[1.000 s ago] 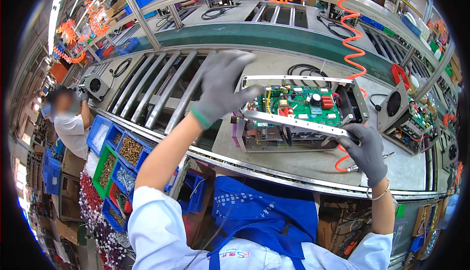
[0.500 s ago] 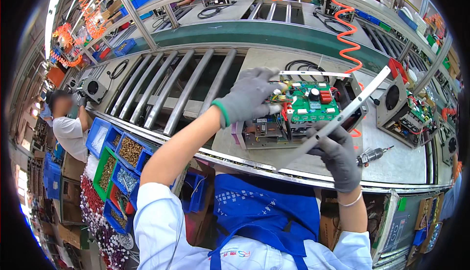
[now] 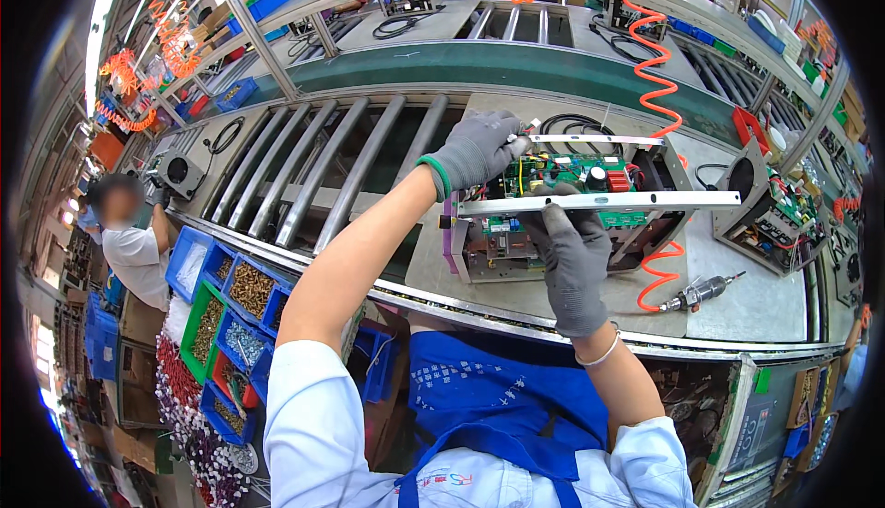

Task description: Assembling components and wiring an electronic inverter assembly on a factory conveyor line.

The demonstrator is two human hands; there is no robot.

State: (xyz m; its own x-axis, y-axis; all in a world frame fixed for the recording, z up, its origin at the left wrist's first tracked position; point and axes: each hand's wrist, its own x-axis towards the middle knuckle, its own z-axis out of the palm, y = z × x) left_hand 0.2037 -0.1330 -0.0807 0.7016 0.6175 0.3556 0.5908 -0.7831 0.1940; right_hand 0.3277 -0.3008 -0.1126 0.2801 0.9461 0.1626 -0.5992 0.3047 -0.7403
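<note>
My right hand [image 3: 569,264], in a grey glove, grips a long white metal strip with holes [image 3: 668,201] between thumb and fingers. The strip lies level across the near side of an open metal chassis [image 3: 479,264]. Inside sits a green circuit board [image 3: 562,171] with red and black parts, partly hidden by the strip. At the chassis's far left corner, my left hand [image 3: 475,150], gloved with a green cuff, has its fingers curled round thin wires [image 3: 532,127]. Their ends are partly covered by the fingers. Another white rail [image 3: 599,139] runs along the chassis's far side.
A power screwdriver [image 3: 696,294] on an orange coiled hose [image 3: 656,279] lies right of the chassis. Another open unit [image 3: 770,199] stands further right. Metal rollers [image 3: 318,171] lie left; blue bins of screws [image 3: 247,287] hang near-left. A co-worker [image 3: 134,231] is at far left.
The strip has swung from a steep slant to level across the chassis, my right hand moving left with it. My left hand has drawn back from over the board to the far left corner.
</note>
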